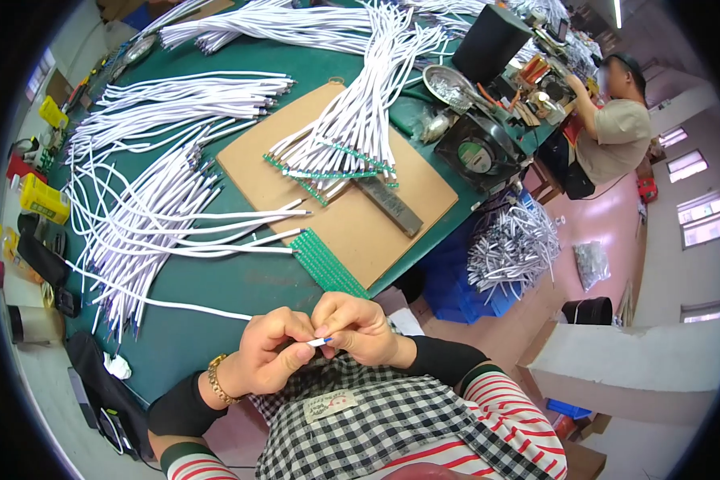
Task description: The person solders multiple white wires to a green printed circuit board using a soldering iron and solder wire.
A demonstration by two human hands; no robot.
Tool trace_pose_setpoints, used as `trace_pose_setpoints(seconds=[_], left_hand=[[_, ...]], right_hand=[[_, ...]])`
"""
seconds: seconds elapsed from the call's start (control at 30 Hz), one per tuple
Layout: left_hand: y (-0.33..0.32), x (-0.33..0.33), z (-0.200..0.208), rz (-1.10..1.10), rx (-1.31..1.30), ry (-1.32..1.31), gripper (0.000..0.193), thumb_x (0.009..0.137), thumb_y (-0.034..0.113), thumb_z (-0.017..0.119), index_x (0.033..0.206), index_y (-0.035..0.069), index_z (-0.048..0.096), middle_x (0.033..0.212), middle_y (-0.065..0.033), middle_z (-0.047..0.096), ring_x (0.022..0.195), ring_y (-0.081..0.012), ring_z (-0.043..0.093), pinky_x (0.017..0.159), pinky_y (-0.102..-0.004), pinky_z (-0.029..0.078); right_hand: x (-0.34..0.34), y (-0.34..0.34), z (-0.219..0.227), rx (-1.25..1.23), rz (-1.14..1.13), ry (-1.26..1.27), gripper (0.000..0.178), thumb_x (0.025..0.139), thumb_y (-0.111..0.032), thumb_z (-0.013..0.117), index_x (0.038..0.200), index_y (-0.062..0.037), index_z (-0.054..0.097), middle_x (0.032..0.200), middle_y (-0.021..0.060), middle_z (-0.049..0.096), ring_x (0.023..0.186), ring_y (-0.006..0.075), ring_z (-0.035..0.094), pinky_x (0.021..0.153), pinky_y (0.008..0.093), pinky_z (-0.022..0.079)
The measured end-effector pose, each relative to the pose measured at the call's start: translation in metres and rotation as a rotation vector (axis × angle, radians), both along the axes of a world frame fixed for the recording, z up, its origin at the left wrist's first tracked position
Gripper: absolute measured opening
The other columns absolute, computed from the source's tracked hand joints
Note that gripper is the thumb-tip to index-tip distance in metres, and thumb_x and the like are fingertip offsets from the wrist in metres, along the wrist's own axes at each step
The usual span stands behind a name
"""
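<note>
Green table (192, 344) fills much of the room's left side, and at its near edge the two hands meet. One white cable (204, 310) comes from the left into the left hand (276, 348); what seems its end shows between the hands, its long axis pointing right and slightly up. Left thumb and fingers are pinched on it; the right hand (356, 326) has its fingertips together at the blue tip (326, 341), nearest to it. Fingers hide the middle part. Beyond lie a green circuit board (332, 264), cardboard (424, 192) and a cable pile (168, 208).
</note>
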State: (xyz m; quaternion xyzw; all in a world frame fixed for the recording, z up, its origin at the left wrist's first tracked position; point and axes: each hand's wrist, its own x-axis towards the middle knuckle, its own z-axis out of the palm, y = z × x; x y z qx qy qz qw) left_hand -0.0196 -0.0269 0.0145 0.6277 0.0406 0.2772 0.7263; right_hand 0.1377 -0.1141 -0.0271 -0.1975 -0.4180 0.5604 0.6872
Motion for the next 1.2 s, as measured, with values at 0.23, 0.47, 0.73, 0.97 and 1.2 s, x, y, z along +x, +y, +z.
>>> trace_pose_setpoints(seconds=[0.23, 0.47, 0.73, 0.97, 1.2], left_hand=[[0.024, 0.004, -0.001, 0.551, 1.165, 0.608, 0.020, 0.079, 0.007, 0.065, 0.074, 0.004, 0.046, 0.064, -0.0123, 0.054, 0.056, -0.0318, 0.056, 0.049, -0.0406, 0.043], [0.051, 0.004, -0.015, 0.502, 0.871, 0.846, 0.012, 0.080, 0.004, 0.063, 0.079, 0.003, 0.051, 0.073, -0.0179, 0.058, 0.070, -0.0356, 0.059, 0.060, -0.0416, 0.044], [0.069, 0.001, -0.033, 0.665, 1.035, 0.619, 0.012, 0.078, 0.003, 0.063, 0.084, 0.002, 0.052, 0.107, -0.0160, 0.055, 0.101, -0.0345, 0.051, 0.085, -0.0388, 0.042], [0.082, 0.006, -0.043, 0.735, 0.772, 0.558, 0.010, 0.077, 0.004, 0.066, 0.079, 0.002, 0.056, 0.092, -0.0099, 0.058, 0.087, -0.0296, 0.053, 0.077, -0.0379, 0.043], [0.076, 0.008, -0.038, 0.687, 0.663, 0.618, 0.012, 0.076, 0.006, 0.068, 0.077, 0.001, 0.057, 0.090, -0.0090, 0.059, 0.087, -0.0254, 0.054, 0.078, -0.0339, 0.043]], right_hand=[[0.137, 0.018, 0.031, 0.190, -1.070, -0.601, 0.039, 0.091, -0.018, 0.061, 0.121, -0.0001, 0.045, 0.105, 0.0102, 0.055, 0.074, 0.0164, 0.059, 0.064, 0.0273, 0.049], [0.425, 0.009, -0.022, -0.544, -1.616, -1.309, 0.036, 0.084, -0.031, 0.070, 0.100, 0.0003, 0.065, 0.100, 0.0131, 0.062, 0.071, 0.0218, 0.062, 0.072, 0.0339, 0.051], [0.424, 0.066, 0.003, -1.005, -1.169, -1.651, 0.070, 0.071, -0.065, 0.067, 0.070, 0.0052, 0.067, 0.068, 0.0192, 0.065, 0.070, 0.0285, 0.066, 0.068, 0.0380, 0.048], [0.478, 0.051, -0.031, -0.771, -0.982, -1.108, 0.041, 0.076, -0.031, 0.080, 0.071, 0.0059, 0.062, 0.068, 0.0008, 0.058, 0.062, 0.0090, 0.051, 0.058, 0.0251, 0.042], [0.466, 0.031, -0.027, -0.624, -0.966, -0.687, 0.026, 0.082, -0.011, 0.072, 0.100, 0.0061, 0.064, 0.089, 0.0052, 0.066, 0.075, 0.0125, 0.060, 0.068, 0.0267, 0.048]])
